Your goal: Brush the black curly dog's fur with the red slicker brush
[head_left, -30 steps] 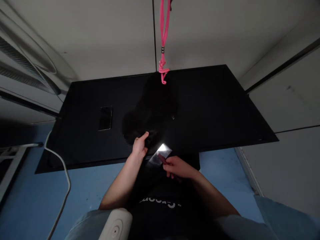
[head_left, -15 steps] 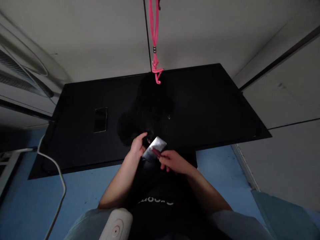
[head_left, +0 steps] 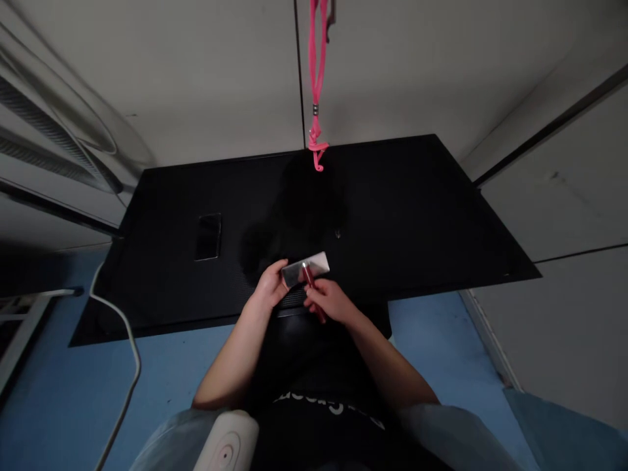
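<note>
In my right hand [head_left: 330,299] is a slicker brush with a dark red handle [head_left: 320,313] and a shiny silver rectangular head [head_left: 318,263]. The fingers wrap round the handle, and the head points away from me. My left hand [head_left: 271,285] is curled beside the left end of the head, thumb up. What its fingers grip is hidden by the head and by darkness. Just beyond both hands, a black fluffy mass [head_left: 307,203], which looks like a dark-haired animal, is on the black table [head_left: 407,209]. Its outline is hard to make out.
A dark phone [head_left: 209,236] lies at the table's left. Pink looped cord [head_left: 316,72] hangs at the back. A small shiny bit [head_left: 337,233] shows right of the fur. A white cable [head_left: 128,333] runs at left; a whitish device [head_left: 228,441] is close below me.
The brush head has swung flatter and slightly away from me, and its handle now shows more fully. My left hand stays beside it. The whole view has shifted slightly.
</note>
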Demonstrator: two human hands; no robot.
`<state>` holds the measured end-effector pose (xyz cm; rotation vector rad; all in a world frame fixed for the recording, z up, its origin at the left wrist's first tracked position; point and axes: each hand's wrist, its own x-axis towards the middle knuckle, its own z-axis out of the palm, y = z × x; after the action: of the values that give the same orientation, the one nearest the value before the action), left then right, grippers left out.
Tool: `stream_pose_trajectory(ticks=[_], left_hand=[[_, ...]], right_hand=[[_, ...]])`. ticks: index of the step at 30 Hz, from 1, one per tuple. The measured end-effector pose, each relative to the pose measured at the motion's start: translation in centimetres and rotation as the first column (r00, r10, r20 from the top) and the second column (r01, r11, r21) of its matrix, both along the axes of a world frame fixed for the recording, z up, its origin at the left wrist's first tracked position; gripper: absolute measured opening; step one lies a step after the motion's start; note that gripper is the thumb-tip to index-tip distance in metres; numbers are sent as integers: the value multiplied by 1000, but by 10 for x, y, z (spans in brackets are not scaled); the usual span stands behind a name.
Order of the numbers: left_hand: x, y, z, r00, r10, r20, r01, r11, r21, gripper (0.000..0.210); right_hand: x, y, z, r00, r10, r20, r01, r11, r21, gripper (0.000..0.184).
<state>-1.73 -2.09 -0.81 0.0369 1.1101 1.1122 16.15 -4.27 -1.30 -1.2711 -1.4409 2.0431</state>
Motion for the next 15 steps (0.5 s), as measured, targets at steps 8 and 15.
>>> stream_pose_trajectory(ticks=[8, 15], left_hand=[[-29, 0, 9, 998, -12, -55, 11, 1000, -9, 11], [-42, -3, 14, 991, -49, -126, 48, 999, -10, 12]], right_hand=[[-14, 0, 0, 994, 79, -81, -81, 996, -25, 21], [-24, 0, -2, 951, 300, -68, -308, 931, -195, 19]])
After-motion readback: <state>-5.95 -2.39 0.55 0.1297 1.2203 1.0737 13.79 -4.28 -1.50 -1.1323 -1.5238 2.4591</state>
